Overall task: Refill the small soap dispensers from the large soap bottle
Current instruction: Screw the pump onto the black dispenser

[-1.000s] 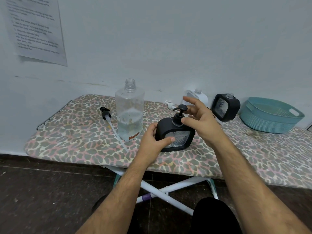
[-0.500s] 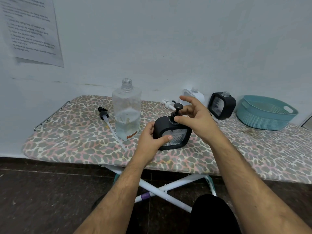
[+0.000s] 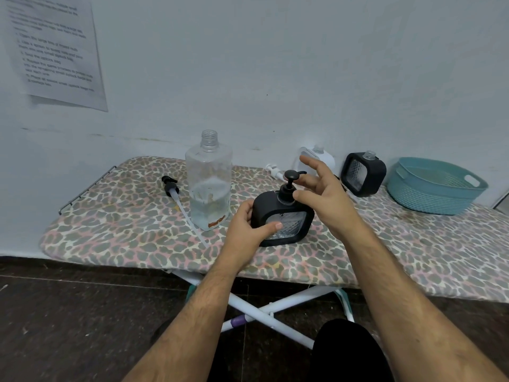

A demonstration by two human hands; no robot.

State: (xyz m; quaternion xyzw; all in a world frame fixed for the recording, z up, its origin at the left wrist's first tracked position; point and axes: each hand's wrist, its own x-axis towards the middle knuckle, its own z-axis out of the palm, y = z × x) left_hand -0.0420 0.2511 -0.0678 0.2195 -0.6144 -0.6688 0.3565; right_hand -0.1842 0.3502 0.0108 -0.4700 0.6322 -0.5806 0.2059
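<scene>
black dispenser (image 3: 283,219) — left hand (image 3: 248,227) still gripping | right hand (image 3: 325,197) fingers now spread

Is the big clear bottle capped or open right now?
Open: the large clear bottle shows a bare threaded neck, and its black pump lies beside it.

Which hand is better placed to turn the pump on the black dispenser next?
The right hand: its thumb and fingers are already at the pump collar. The left hand grips the black dispenser body, steadying it on the board, so it should probably stay there.
</scene>
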